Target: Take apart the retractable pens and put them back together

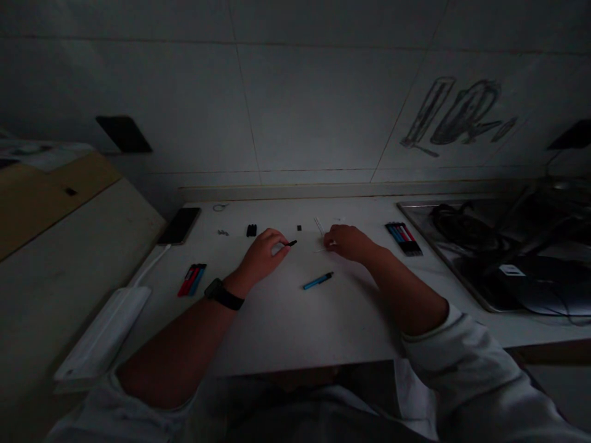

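My left hand (264,256), a dark watch on its wrist, pinches a small black pen part (291,243) between thumb and fingertips. To the right, my right hand (347,242) is closed, its fingertips on a thin white rod (319,250) that juts out leftward. More thin white rods (319,226) lie just beyond those fingers. A blue pen (318,280) rests on the worktop below and between both hands. Past the left hand are a cluster of small black pieces (252,230) and one tiny black piece (299,227).
Red and blue pens (192,280) lie at left, another row of pens (404,239) at right. Tiny coiled bits (223,232) are near the back. A phone (180,226) and white power strip (106,332) line the left side; a dark cooktop (466,264) borders the right.
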Demonstrator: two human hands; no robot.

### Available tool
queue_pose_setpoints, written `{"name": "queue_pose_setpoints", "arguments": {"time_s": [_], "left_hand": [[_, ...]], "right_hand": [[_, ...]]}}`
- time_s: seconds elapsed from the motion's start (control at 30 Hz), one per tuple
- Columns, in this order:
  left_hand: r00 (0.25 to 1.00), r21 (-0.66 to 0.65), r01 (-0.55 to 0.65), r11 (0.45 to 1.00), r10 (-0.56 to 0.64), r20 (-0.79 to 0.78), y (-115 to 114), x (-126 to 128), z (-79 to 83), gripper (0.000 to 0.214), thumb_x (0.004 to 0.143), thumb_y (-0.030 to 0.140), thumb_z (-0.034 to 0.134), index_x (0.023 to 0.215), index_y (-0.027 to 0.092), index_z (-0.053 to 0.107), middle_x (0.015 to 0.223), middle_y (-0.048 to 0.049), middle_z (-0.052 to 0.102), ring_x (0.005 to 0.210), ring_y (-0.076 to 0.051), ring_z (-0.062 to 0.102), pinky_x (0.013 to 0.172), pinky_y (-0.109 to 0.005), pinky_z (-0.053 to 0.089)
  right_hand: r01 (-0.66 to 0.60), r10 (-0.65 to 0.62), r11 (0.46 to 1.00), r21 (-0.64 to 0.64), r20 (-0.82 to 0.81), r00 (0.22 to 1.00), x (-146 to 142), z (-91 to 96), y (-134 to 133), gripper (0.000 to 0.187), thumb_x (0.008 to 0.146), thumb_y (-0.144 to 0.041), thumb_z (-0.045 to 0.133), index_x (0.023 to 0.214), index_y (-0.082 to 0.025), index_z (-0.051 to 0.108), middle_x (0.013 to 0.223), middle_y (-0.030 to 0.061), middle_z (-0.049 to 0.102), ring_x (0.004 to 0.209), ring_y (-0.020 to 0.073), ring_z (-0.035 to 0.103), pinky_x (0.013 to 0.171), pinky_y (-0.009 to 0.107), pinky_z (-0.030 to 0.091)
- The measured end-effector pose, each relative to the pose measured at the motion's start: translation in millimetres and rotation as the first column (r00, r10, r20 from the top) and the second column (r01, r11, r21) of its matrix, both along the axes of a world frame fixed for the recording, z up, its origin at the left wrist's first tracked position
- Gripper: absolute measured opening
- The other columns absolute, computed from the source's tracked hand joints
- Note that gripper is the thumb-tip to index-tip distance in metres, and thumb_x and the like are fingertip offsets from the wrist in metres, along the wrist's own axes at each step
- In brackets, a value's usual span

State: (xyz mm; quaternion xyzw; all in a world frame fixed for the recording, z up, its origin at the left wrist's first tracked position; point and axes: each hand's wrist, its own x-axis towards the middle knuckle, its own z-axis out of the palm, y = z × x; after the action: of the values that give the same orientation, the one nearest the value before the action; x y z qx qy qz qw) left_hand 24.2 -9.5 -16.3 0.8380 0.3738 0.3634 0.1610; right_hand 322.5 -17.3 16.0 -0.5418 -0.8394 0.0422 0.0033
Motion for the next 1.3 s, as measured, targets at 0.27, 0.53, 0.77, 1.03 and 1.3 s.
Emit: {"name": "queue_pose_setpoints", "arguments": {"time_s": [0.27, 0.53, 0.77, 1.03, 1.3], "left_hand": [[1.000, -0.012, -0.001, 1.000, 0.001, -0.001, -1.2, 0.1, 1.8, 0.003, 0.094, 0.023, 0.069, 0.096, 0.022, 0.069, 0.106, -0.0056, 0.064, 0.103, -0.022, 0.065, 0.098, -0.042, 0.054], [1.000, 0.014, -0.012, 1.000, 0.012, 0.000, 0.5, 0.3, -0.3, 0.007, 0.090, 0.021, 0.073, 0.095, 0.022, 0.069, 0.104, -0.0046, 0.064, 0.102, -0.022, 0.064, 0.096, -0.041, 0.054], [1.000, 0.022, -0.011, 1.000, 0.011, 0.006, 0.4, 0.6, -0.4, 0.009, 0.089, 0.021, 0.076, 0.095, 0.021, 0.069, 0.104, -0.0047, 0.064, 0.102, -0.022, 0.064, 0.096, -0.040, 0.054], [0.998, 0.074, -0.029, 0.997, 0.033, -0.052, -1.4, 1.5, 1.2, 0.013, 0.086, 0.019, 0.079, 0.095, 0.022, 0.070, 0.105, -0.0046, 0.065, 0.103, -0.022, 0.065, 0.096, -0.041, 0.054], [0.999, 0.098, -0.008, 0.995, 0.011, -0.035, -3.9, 3.5, 3.1, 0.016, 0.084, 0.019, 0.081, 0.095, 0.022, 0.069, 0.107, -0.0053, 0.065, 0.105, -0.023, 0.065, 0.095, -0.040, 0.055]], "right_hand": [[-0.028, 0.032, 0.998, 0.057, -0.082, 0.996, -16.4, 3.5, -5.9, 0.017, 0.098, -0.018, 0.057, 0.104, -0.019, 0.073, 0.107, 0.0133, 0.073, 0.097, 0.0260, 0.067, 0.082, 0.034, 0.044], [-0.124, 0.207, 0.962, 0.245, -0.352, 0.913, -25.4, 8.6, -6.0, 0.022, 0.101, -0.020, 0.053, 0.106, -0.021, 0.074, 0.107, 0.0098, 0.075, 0.100, 0.0239, 0.066, 0.093, 0.035, 0.045], [-0.157, 0.240, 0.954, 0.257, -0.333, 0.912, -27.4, 7.9, -8.6, 0.023, 0.103, -0.022, 0.053, 0.106, -0.021, 0.076, 0.106, 0.0097, 0.075, 0.099, 0.0238, 0.066, 0.092, 0.036, 0.046], [-0.189, 0.278, 0.931, 0.314, -0.271, 0.921, -31.7, 10.0, -11.8, 0.020, 0.103, -0.021, 0.056, 0.106, -0.020, 0.076, 0.102, 0.0097, 0.074, 0.095, 0.0230, 0.065, 0.087, 0.035, 0.044], [-0.185, 0.270, 0.923, 0.336, -0.224, 0.937, -45.8, 5.5, -18.0, 0.017, 0.102, -0.022, 0.060, 0.105, -0.020, 0.077, 0.100, 0.0088, 0.074, 0.093, 0.0231, 0.065, 0.084, 0.035, 0.041]]}}
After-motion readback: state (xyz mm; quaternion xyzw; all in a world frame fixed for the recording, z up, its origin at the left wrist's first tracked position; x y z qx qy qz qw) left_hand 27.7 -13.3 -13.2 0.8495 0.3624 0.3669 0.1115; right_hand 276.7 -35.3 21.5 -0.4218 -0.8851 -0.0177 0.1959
